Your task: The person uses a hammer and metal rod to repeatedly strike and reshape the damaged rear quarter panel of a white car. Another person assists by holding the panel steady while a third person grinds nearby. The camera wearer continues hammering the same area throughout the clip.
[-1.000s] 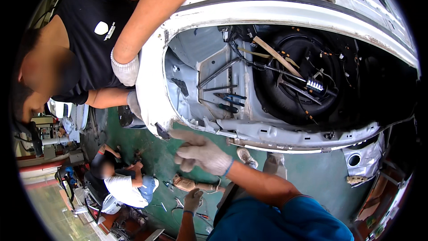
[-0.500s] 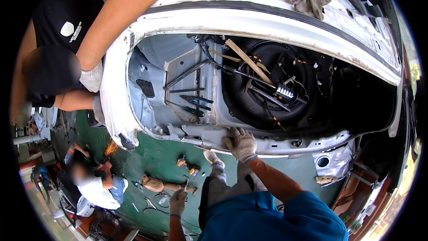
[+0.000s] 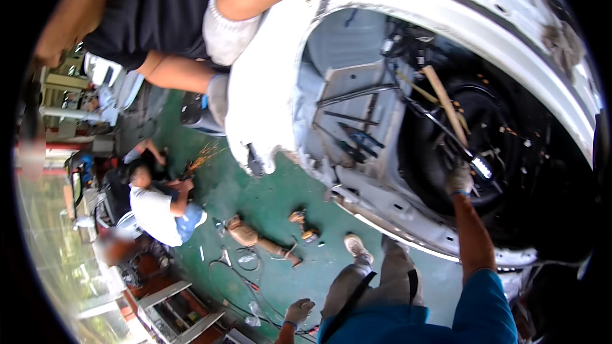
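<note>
My right hand, in a pale work glove, reaches into the white car body's open trunk. Its fingers look curled among the dark metal tools beside a lit lamp; what they hold is hidden in shadow and blur. A wooden stick slants down toward that hand. Left of it lie pliers and a long metal bar on the bare metal floor of the trunk. Low over the workshop floor hangs my gloved left hand, its fingers loosely bent, with nothing seen in it.
A co-worker in black leans gloved hands on the car's left side. Another person sits at the left, throwing sparks. On the green floor lie a brown tool, a power tool and cables. A grey rag rests on the car.
My right hand has left the trunk's near edge and gone in among the tools beside the lamp. The view has swung left, so the car appears further right and tilted.
</note>
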{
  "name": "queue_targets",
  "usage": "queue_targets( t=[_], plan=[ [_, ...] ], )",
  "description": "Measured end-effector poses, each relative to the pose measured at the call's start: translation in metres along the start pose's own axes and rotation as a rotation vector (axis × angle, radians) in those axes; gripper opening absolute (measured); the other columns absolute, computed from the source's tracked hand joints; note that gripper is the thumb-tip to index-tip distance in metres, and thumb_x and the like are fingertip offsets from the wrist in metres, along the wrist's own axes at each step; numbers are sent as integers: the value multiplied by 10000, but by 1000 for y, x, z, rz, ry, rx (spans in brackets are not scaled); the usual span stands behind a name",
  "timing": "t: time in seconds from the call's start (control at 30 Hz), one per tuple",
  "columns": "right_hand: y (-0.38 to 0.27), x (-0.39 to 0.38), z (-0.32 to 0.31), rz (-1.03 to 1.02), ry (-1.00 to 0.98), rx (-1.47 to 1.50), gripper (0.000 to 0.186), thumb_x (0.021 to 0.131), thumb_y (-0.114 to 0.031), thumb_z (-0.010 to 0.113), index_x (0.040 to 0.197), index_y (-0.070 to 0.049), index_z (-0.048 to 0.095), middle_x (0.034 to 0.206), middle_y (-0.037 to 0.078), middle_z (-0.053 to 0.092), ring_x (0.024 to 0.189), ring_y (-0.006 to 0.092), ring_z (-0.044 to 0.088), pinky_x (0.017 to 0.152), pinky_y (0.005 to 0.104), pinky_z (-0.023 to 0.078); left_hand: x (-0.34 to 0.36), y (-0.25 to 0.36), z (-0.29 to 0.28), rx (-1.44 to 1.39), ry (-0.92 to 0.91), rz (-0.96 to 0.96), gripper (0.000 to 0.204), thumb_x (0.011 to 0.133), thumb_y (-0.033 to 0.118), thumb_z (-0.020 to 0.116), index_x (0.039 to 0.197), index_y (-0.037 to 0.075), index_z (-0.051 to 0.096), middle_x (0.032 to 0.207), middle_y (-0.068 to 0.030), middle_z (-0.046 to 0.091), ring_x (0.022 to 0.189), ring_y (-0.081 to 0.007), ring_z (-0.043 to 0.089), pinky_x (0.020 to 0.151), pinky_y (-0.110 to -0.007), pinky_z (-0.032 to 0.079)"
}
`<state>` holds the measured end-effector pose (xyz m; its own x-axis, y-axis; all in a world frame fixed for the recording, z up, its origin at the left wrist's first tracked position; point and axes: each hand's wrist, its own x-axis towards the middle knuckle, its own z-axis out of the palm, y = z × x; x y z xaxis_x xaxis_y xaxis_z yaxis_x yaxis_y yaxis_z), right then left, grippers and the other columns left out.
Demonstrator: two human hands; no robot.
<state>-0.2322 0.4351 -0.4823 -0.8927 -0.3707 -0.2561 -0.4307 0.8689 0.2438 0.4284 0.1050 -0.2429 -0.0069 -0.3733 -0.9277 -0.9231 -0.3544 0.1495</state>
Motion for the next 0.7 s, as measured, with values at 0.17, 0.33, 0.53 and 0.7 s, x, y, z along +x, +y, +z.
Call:
queue_targets(
  t=[0.17,0.33,0.53,0.7],
  plan=[
    [-47,30,-64,239,-204,309,626,979,-191,569,1582,-137,411,1547,205,489,1309,402,607,1008,535,557,-30,-30,-20,-166,238,27,539,924,336,761,1327,-14,686,1089,-127,769,929,-168,730,803,-322,600],
    [-41,41,-37,244,-110,294,408,947,-186,591,1348,-108,595,1266,170,672,1157,396,681,951,503,577,-43,-1,-35,-125,211,35,544,948,334,750,1342,-33,666,1148,-142,761,990,-174,724,879,-304,579],
    [-43,36,-78,84,-161,644,349,900,-289,654,1166,-70,711,1088,229,740,1101,445,681,942,534,548,-37,23,-21,5,164,62,544,960,356,745,1366,2,668,1198,-157,759,1015,-187,731,884,-320,584],
    [-52,-6,-138,32,-202,1442,385,813,-138,801,1142,33,694,1078,140,739,988,201,675,848,362,544,-36,98,-7,73,127,231,455,997,274,710,1342,-19,668,1074,-102,758,965,-163,713,857,-317,585]
  ],
)
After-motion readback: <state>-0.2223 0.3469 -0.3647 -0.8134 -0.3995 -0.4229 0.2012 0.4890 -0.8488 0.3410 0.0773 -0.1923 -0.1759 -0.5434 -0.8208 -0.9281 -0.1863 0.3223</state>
